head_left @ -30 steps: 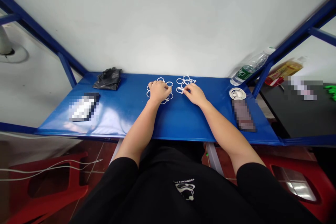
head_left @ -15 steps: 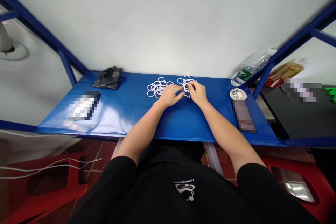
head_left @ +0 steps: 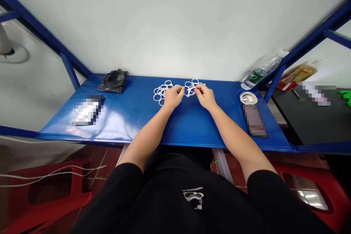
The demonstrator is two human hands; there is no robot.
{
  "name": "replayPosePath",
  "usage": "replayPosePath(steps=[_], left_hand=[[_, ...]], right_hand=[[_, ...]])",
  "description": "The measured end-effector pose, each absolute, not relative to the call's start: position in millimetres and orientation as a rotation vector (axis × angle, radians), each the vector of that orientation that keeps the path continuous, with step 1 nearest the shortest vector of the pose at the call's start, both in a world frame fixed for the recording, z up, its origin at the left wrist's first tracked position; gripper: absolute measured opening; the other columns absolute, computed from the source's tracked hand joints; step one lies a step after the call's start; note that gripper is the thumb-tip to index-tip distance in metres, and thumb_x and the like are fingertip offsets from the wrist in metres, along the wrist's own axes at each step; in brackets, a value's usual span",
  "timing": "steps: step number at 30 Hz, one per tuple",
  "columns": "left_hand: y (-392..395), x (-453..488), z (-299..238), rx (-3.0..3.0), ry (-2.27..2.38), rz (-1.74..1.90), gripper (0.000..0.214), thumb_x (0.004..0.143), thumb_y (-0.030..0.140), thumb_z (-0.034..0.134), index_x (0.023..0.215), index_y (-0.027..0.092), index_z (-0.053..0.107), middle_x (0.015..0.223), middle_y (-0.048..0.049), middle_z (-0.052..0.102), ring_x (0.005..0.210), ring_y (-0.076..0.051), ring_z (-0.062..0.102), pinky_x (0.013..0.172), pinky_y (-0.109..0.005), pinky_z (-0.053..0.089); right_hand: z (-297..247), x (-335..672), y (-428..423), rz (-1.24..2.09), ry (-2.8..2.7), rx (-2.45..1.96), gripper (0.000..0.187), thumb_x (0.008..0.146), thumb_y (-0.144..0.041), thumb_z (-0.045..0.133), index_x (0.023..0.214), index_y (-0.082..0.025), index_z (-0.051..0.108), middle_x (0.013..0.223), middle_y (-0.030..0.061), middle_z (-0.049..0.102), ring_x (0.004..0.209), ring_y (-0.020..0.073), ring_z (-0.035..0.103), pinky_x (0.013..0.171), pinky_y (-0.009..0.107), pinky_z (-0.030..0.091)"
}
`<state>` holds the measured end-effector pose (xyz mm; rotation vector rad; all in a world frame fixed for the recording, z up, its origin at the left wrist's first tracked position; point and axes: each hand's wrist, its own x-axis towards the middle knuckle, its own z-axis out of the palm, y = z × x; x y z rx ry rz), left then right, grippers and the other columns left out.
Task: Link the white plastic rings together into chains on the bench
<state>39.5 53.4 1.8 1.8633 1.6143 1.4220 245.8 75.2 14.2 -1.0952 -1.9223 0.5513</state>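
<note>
White rings with small knobs lie in two groups on the blue tabletop point(head_left: 131, 113). My left hand point(head_left: 173, 97) is closed in a pinch on a white ring point(head_left: 187, 88) between the hands, and it covers part of the left pile of rings point(head_left: 157, 97). My right hand point(head_left: 206, 97) pinches another white ring point(head_left: 193, 91) with thumb and forefinger. Several rings of the right group point(head_left: 195, 80) lie just behind the fingers. Whether the two held rings are joined cannot be made out.
A black plastic bag point(head_left: 113, 81) and a blurred item point(head_left: 87, 111) lie on the left. On the right are a leaning water bottle point(head_left: 257, 75), a coiled white cable point(head_left: 248, 98) and a blurred dark rectangular object point(head_left: 255, 121). A wall point(head_left: 175, 25) borders the back.
My left hand has closed from spread fingers to a pinch on a ring. The rings between my hands have shifted left, and my right hand has turned slightly.
</note>
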Motion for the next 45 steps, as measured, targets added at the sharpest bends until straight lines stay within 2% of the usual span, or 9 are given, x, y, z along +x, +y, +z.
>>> replayPosePath(steps=[7, 13, 19, 26, 31, 35, 39, 42, 45], left_hand=[[64, 26, -3, 1.572, 1.695, 1.61, 0.03, 0.102, 0.043, 0.058, 0.092, 0.022, 0.077, 0.067, -0.0001, 0.072, 0.061, -0.015, 0.066, 0.062, -0.029, 0.05], [59, 32, -4, 1.902, 1.735, 1.423, 0.022, 0.099, 0.037, 0.064, 0.097, 0.023, 0.081, 0.062, 0.0011, 0.069, 0.06, -0.017, 0.064, 0.063, -0.03, 0.046], [49, 52, -8, 2.168, 1.545, 1.137, 0.025, 0.095, 0.04, 0.074, 0.113, 0.026, 0.083, 0.071, -0.0022, 0.077, 0.069, -0.023, 0.073, 0.069, -0.033, 0.052], [51, 44, 1, 2.18, 1.458, 1.369, 0.029, 0.101, 0.038, 0.068, 0.124, 0.023, 0.079, 0.095, -0.0064, 0.081, 0.079, -0.019, 0.073, 0.083, -0.034, 0.057], [52, 45, 1, 2.287, 1.361, 1.355, 0.026, 0.102, 0.033, 0.067, 0.122, 0.023, 0.079, 0.094, -0.0061, 0.08, 0.082, -0.019, 0.073, 0.085, -0.034, 0.057], [52, 45, -1, 2.202, 1.351, 1.379, 0.031, 0.104, 0.035, 0.064, 0.13, 0.024, 0.076, 0.099, -0.0059, 0.082, 0.084, -0.018, 0.074, 0.085, -0.033, 0.058], [52, 44, 0, 2.174, 1.322, 1.323, 0.025, 0.106, 0.037, 0.062, 0.12, 0.025, 0.08, 0.1, -0.0059, 0.082, 0.085, -0.019, 0.075, 0.083, -0.033, 0.059], [54, 44, 0, 2.142, 1.291, 1.366, 0.02, 0.104, 0.034, 0.067, 0.11, 0.023, 0.082, 0.102, -0.0069, 0.083, 0.089, -0.019, 0.076, 0.086, -0.033, 0.06], [56, 44, -2, 2.134, 1.283, 1.431, 0.014, 0.1, 0.033, 0.073, 0.105, 0.024, 0.083, 0.1, -0.0064, 0.083, 0.089, -0.019, 0.077, 0.086, -0.033, 0.06]], right_hand=[[14, 242, 70, 0.516, -2.12, -1.031, 0.029, 0.102, -0.032, 0.051, 0.111, -0.025, 0.078, 0.105, 0.006, 0.081, 0.096, 0.025, 0.075, 0.09, 0.037, 0.056], [10, 249, 80, 0.49, -1.805, -1.181, 0.037, 0.096, -0.032, 0.057, 0.127, -0.024, 0.075, 0.082, 0.0022, 0.078, 0.074, 0.022, 0.07, 0.082, 0.037, 0.056], [7, 253, 87, 0.513, -1.667, -1.218, 0.033, 0.092, -0.035, 0.061, 0.116, -0.021, 0.079, 0.075, 0.0022, 0.076, 0.071, 0.0221, 0.069, 0.08, 0.038, 0.057], [4, 249, 84, 0.574, -1.853, -1.164, 0.038, 0.092, -0.032, 0.058, 0.121, -0.025, 0.082, 0.072, 0.0002, 0.075, 0.063, 0.0193, 0.066, 0.073, 0.034, 0.055], [8, 246, 79, 0.559, -2.015, -1.137, 0.039, 0.092, -0.029, 0.057, 0.121, -0.027, 0.083, 0.073, 0.0003, 0.076, 0.065, 0.0196, 0.067, 0.074, 0.033, 0.053], [10, 246, 78, 0.553, -2.006, -1.137, 0.038, 0.094, -0.029, 0.057, 0.121, -0.027, 0.083, 0.078, 0.0015, 0.078, 0.069, 0.0211, 0.069, 0.077, 0.035, 0.054], [10, 247, 78, 0.537, -2.008, -1.07, 0.037, 0.096, -0.029, 0.058, 0.124, -0.029, 0.082, 0.091, 0.0032, 0.081, 0.08, 0.0227, 0.073, 0.083, 0.036, 0.055], [12, 248, 78, 0.427, -1.958, -1.061, 0.035, 0.097, -0.033, 0.062, 0.126, -0.028, 0.081, 0.088, 0.004, 0.079, 0.081, 0.0227, 0.071, 0.083, 0.037, 0.056], [11, 250, 80, 0.352, -1.946, -0.987, 0.026, 0.097, -0.037, 0.067, 0.111, -0.027, 0.085, 0.088, 0.0047, 0.078, 0.08, 0.0215, 0.069, 0.08, 0.037, 0.057]])
